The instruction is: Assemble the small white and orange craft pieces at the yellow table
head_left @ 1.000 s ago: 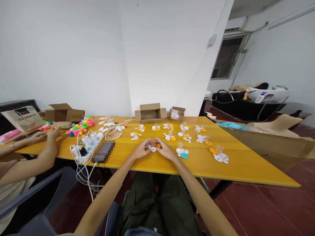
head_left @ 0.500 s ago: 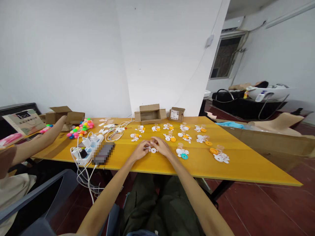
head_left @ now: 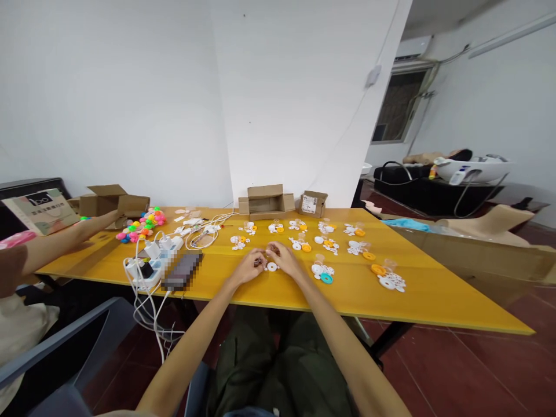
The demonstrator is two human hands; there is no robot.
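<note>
My left hand (head_left: 250,266) and my right hand (head_left: 281,259) are close together over the front of the table, fingers curled inward. Whatever small pieces they hold are too small and too covered to name. Just below the fingertips a white round disc (head_left: 271,267) lies on the wood. Right of my hands is a group with white discs, a teal ring (head_left: 326,278) and a clear cup (head_left: 319,258). Behind are several similar groups of small white parts with orange rings, one being the orange ring (head_left: 306,248).
An open cardboard box (head_left: 266,205) and a smaller box (head_left: 313,204) stand by the wall. Left are a power strip (head_left: 150,278), a phone (head_left: 185,271), white cables (head_left: 204,234) and colourful balls (head_left: 143,226). A co-worker's arm (head_left: 73,240) reaches across the table's left end.
My hands stay almost in place, with slightly shifted fingers and a little more space between them. The co-worker's arm at the left sits somewhat differently.
</note>
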